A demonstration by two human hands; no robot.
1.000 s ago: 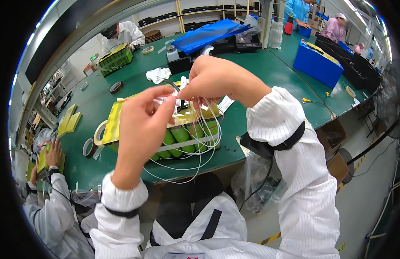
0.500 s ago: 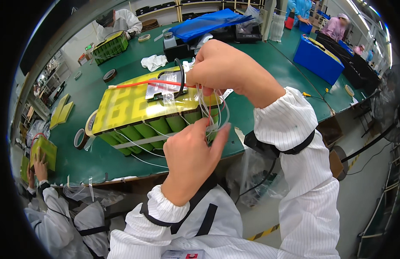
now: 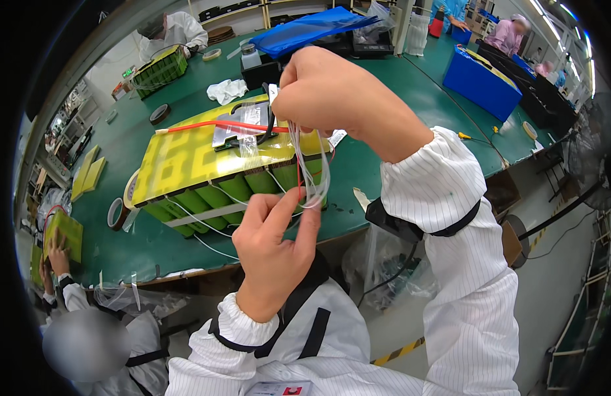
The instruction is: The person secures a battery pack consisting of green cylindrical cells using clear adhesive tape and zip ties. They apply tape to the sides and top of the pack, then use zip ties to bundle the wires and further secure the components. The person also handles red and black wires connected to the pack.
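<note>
A battery pack of green cells with a yellow top (image 3: 180, 158) stands on the bench in front of me. On its top lies a silver plate (image 3: 236, 134) under clear tape, crossed by a thick red cable (image 3: 213, 124); a black cable loops beside it. My right hand (image 3: 332, 99) is closed above the pack's right end, gripping the upper part of a bundle of thin white wires (image 3: 310, 165). Lower down, my left hand (image 3: 272, 241) pinches the bottom of the wire loop between thumb and fingers. One red wire runs in the bundle. The right fingertips are mostly hidden.
Tape rolls (image 3: 117, 214) lie left of the pack. Behind it are a white cloth (image 3: 227, 92), black bins and a blue sheet (image 3: 312, 33). A blue box (image 3: 481, 82) stands at right. A co-worker's hand (image 3: 57, 254) rests on another yellow pack at left; another person works at the back.
My left hand has moved a little left and down, and the wires now hang in a longer loop between both hands. A co-worker's head has come into view at lower left.
</note>
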